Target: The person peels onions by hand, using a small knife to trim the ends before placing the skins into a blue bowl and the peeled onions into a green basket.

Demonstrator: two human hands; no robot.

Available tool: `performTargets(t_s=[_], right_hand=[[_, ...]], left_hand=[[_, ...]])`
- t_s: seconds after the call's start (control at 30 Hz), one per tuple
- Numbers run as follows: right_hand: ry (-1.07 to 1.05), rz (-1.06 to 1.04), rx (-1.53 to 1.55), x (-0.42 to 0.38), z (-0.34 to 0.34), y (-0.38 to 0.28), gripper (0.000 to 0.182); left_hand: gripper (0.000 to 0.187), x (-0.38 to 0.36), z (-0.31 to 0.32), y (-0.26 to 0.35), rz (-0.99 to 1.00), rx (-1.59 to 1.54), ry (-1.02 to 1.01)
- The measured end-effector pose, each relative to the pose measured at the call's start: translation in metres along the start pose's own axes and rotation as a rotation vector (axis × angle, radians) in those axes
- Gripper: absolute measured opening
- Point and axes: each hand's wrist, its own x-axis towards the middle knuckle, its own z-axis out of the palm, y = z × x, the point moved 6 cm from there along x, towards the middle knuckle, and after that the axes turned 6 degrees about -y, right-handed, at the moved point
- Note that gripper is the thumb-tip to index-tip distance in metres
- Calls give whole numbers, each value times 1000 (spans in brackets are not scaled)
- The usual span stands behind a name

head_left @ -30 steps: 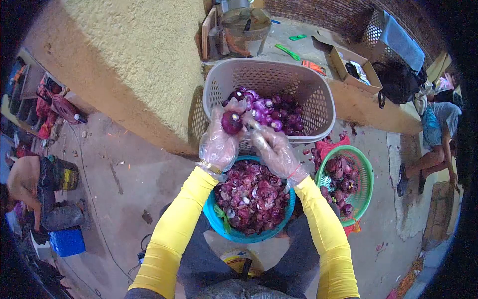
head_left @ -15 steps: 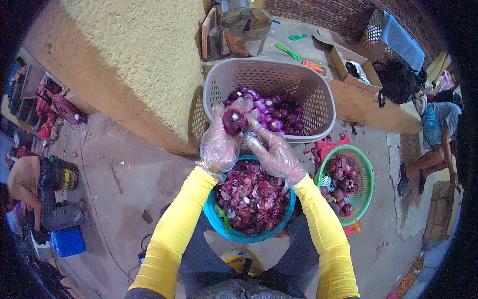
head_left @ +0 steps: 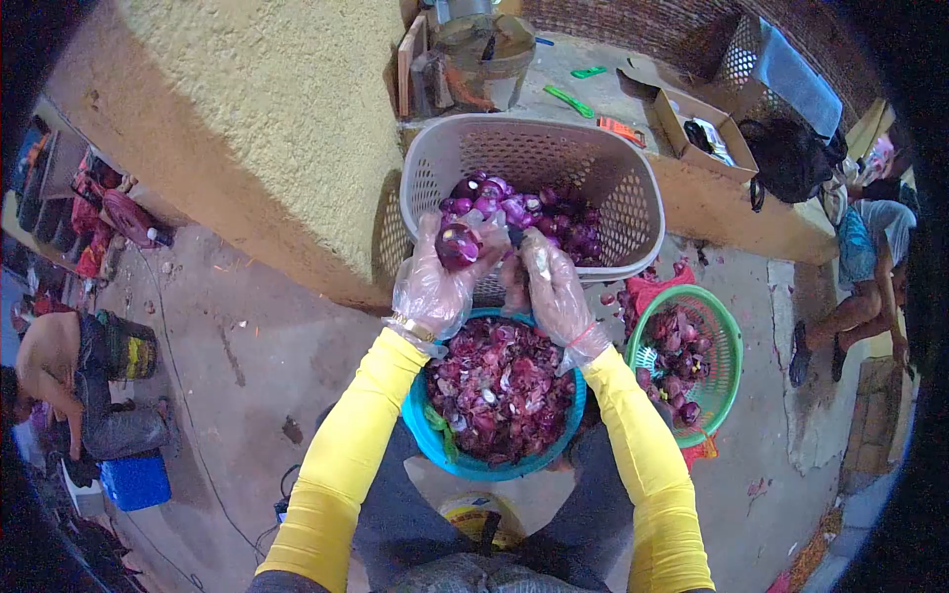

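Observation:
My left hand, in a clear plastic glove, is closed around a peeled red onion at the near rim of the grey basket. Close beside it, my gloved right hand grips what looks like a small knife; only a dark end shows and the rest is hidden by the fingers. Shiny purple onions fill the bottom of the grey perforated basket beyond my hands. Below them, a blue basin holds a heap of onion skins.
A green colander with unpeeled onions stands on the right. On the ledge behind lie green cutters and an open cardboard box. Other people sit at far left and right. A wall rises at left.
My right hand has moved right, away from the onion, and turned with its fingers curled. The left hand has tilted the onion and shifted slightly lower.

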Motion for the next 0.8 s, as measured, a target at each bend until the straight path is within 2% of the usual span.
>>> performTargets(t_s=[0.03, 0.1, 0.13, 0.2, 0.33, 0.4, 0.43, 0.5, 0.53, 0.67, 0.73, 0.8], right_hand=[[0, 0, 0, -1, -2, -2, 36], [-91, 44, -102, -2, -1, -9, 30], [-92, 43, -101, -3, 0, -11, 30], [-56, -20, -284, -4, -1, -18, 24], [48, -105, -246, -1, -1, -37, 30], [-73, -38, -445, -3, 0, -41, 45], [-92, 42, -482, -3, -1, -40, 48], [-93, 36, -447, -3, 0, -42, 51], [-94, 30, -413, -2, 0, -44, 54], [-50, 25, -426, -1, -3, -45, 52], [-14, 59, -217, 0, -4, -33, 47], [-19, 44, -144, 0, -1, -24, 46]], left_hand=[[44, 0, 1, 3, 0, 0, 0], [55, 0, 8, -3, -102, -985, 22], [55, 1, 7, -1, -101, -984, 22], [59, 3, 13, -6, -289, -1278, 33], [56, 5, 15, 2, -321, -1290, -90], [62, 3, 19, 10, -360, -1131, 50], [62, 3, 17, 7, -360, -1131, 49], [64, 2, 19, 10, -371, -1117, -89], [64, 2, 22, 13, -371, -1117, -89], [59, -1, 23, 15, -398, -995, -12], [56, -1, 20, 13, -392, -967, 27], [54, -2, 17, 11, -388, -938, 66]])
